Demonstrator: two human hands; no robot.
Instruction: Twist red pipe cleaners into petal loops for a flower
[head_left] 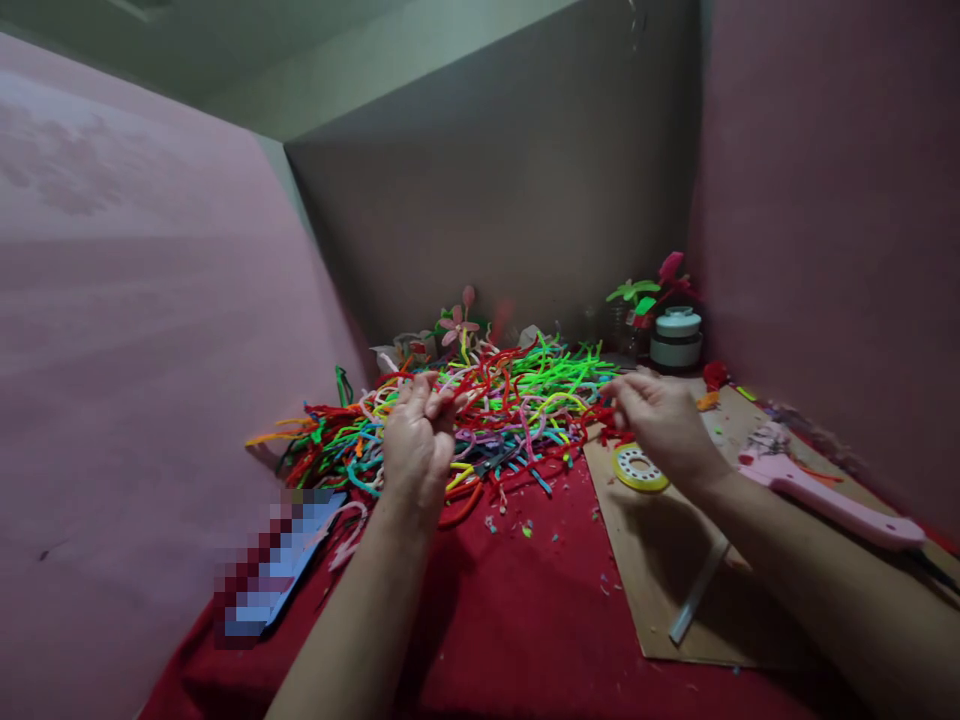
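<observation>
A big heap of coloured pipe cleaners (517, 400) lies on a red cloth (525, 600). My left hand (416, 440) is held above the near edge of the heap, fingers curled shut round a red pipe cleaner (480, 395) that stretches to the right. My right hand (660, 420) is closed in a pinch at the heap's right edge, on the other end of what looks like that same red strand. Just below my right hand a yellow tape roll (637, 468) lies on a brown cardboard sheet (675, 590).
A pink glue gun (825, 495) lies on the cardboard at the right. A lidded jar (676, 338) and finished pipe-cleaner flowers (652, 285) stand at the back right. A white stick (697, 592) lies on the cardboard. Pink walls close in on both sides.
</observation>
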